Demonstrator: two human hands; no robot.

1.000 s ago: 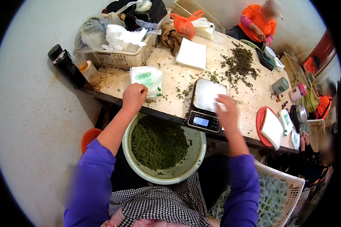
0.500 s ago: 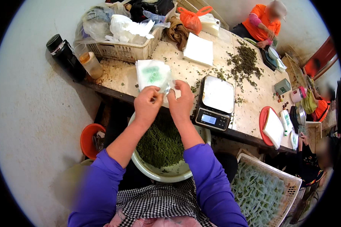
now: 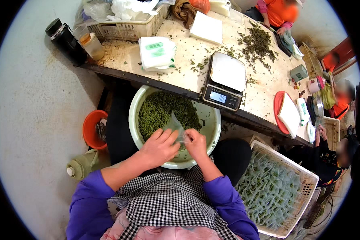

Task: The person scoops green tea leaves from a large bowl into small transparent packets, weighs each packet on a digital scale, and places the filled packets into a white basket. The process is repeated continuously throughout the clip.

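A small clear plastic bag (image 3: 174,126) is pinched between my two hands above a pale basin (image 3: 135,120). My left hand (image 3: 161,147) has its fingers closed on the bag's left side, and my right hand (image 3: 196,144) grips its right edge. Beneath them, small green peppercorn-like berries (image 3: 164,110) fill much of the basin. Beyond the basin, a stack of flat printed plastic bags (image 3: 156,54) lies on the table. To its right stands a digital scale (image 3: 227,78) with a bare steel plate.
A white crate (image 3: 304,200) of filled bags stands at my right. To the left are an orange bucket (image 3: 93,130), a green jug (image 3: 82,165) and a black thermos (image 3: 66,42). Loose berries (image 3: 260,42) lie across the table; a co-worker in orange (image 3: 282,14) sits beyond.
Both hands have come down from the bag stack on the table to over the basin, bringing one clear bag along. The view has tilted downward.
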